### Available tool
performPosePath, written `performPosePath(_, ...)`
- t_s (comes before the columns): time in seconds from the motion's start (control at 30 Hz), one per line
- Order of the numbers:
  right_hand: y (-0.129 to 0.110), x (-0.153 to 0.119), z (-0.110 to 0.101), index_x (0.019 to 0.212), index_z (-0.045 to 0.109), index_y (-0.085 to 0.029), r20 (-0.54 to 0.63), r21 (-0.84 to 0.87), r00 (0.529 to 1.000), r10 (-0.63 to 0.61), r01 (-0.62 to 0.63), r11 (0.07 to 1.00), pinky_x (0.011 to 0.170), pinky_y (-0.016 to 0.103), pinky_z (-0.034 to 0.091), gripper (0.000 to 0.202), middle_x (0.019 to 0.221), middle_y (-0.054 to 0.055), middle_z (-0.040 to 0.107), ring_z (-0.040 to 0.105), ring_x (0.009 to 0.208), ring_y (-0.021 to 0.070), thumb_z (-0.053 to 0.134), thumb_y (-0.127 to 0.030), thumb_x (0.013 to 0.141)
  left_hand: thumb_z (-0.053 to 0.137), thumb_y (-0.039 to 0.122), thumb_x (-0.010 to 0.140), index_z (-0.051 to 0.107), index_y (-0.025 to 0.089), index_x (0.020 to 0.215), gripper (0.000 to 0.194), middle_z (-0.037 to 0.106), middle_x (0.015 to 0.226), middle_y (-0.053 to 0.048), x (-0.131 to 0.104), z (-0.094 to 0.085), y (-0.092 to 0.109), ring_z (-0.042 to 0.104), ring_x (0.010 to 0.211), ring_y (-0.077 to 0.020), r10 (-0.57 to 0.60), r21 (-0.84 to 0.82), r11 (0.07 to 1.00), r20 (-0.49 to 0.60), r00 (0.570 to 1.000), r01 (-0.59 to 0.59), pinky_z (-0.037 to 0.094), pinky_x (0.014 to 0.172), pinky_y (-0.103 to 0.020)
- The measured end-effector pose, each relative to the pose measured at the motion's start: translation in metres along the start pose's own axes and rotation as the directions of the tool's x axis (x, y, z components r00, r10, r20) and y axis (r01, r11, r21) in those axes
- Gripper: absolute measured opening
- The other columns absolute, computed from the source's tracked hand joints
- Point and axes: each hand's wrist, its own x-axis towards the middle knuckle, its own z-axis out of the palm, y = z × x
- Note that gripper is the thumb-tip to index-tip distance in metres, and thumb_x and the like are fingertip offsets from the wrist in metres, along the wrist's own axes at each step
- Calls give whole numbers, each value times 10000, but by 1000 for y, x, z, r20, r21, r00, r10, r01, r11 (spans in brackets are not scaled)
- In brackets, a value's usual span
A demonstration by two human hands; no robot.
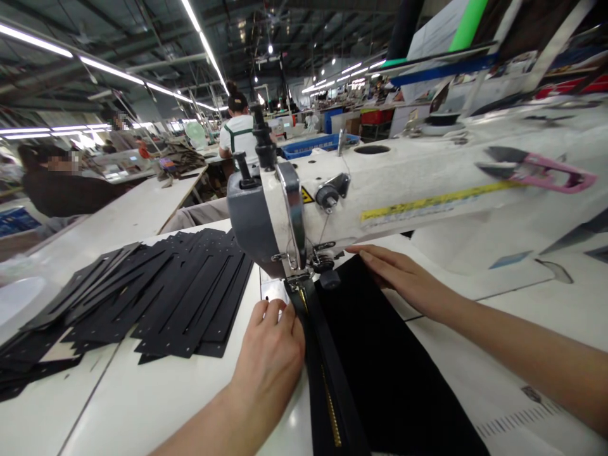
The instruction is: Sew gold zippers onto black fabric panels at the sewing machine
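A black fabric panel (394, 354) lies under the head of a white sewing machine (285, 221). Along its left side runs a black zipper strip (327, 380) with gold teeth, its far end beneath the presser foot (299, 282). My left hand (270, 354) is closed at the strip's left edge, just short of the foot, with curled fingers; its thumb is mostly hidden. Stretched out flat, the fingers of my right hand (399, 275) rest at the panel's far right edge, below the machine arm. The needle point cannot be made out.
Many flat black pieces with slots (190, 297) lie overlapped on the table at left. Pink-handled thread snips (541, 168) and a yellow tape measure (437, 199) are on the machine arm. Behind it is a blue crate (318, 145). Another person (239, 130) sits beyond the machine.
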Motion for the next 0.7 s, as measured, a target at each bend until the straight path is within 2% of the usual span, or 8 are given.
performPosePath(0.07,4,3,-1,1147,510,-150,21,-17,999,-24,25,1000,563,260,443,464,700,11,589,559,628,157,460,-459,804,533,37,761,628,99,787,116,632,807,-101,0,0,1,559,768,-248,-20,17,1000,3,1000,20,435,656,-371)
performPosePath(0.13,9,6,-1,1099,528,-150,61,-12,997,-45,46,999,599,257,446,404,738,10,611,572,666,160,505,-390,775,518,32,769,629,102,805,136,633,833,-99,-2,0,0,553,807,-246,-19,25,999,-22,1000,20,426,674,-361)
performPosePath(0.2,13,7,0,981,566,-150,86,-11,993,-79,80,997,665,264,451,287,806,20,628,585,743,173,517,-305,744,495,26,779,633,112,828,169,634,876,-91,-5,2,-2,540,865,-244,-5,18,1000,-87,996,7,417,701,-352)
performPosePath(0.3,15,6,2,806,583,-160,83,-117,985,-153,162,980,679,271,447,163,771,15,623,582,746,185,469,-205,699,461,24,792,634,131,828,207,632,904,-73,-7,4,-4,521,916,-241,19,-10,1000,-173,985,-21,407,723,-344)
performPosePath(0.37,14,4,2,758,579,-169,77,-206,983,-164,176,962,665,277,447,164,749,17,619,583,731,195,434,-178,681,466,22,780,628,128,797,194,629,858,-78,-7,6,-4,524,893,-248,32,-16,999,-157,987,-35,410,705,-346)
performPosePath(0.5,11,-1,3,744,567,-181,72,-321,977,-198,211,923,670,282,444,174,769,27,623,589,743,203,398,-159,708,490,23,752,612,119,795,161,622,799,-92,-4,6,-4,533,789,-253,31,-6,999,-57,998,-32,411,615,-350)
performPosePath(0.6,11,-2,1,771,558,-189,104,-351,960,-262,281,893,723,291,439,168,826,35,622,580,788,203,391,-186,765,493,42,758,602,132,781,143,624,811,-82,-3,5,-4,528,735,-236,-21,-73,997,-18,1000,20,413,612,-362)
performPosePath(0.7,12,-1,-4,823,564,-182,71,-382,971,-229,239,893,780,320,430,188,897,60,611,566,866,223,389,-228,770,507,63,757,597,147,791,128,629,859,-76,-6,5,-3,521,743,-229,-84,-158,984,7,996,84,412,638,-371)
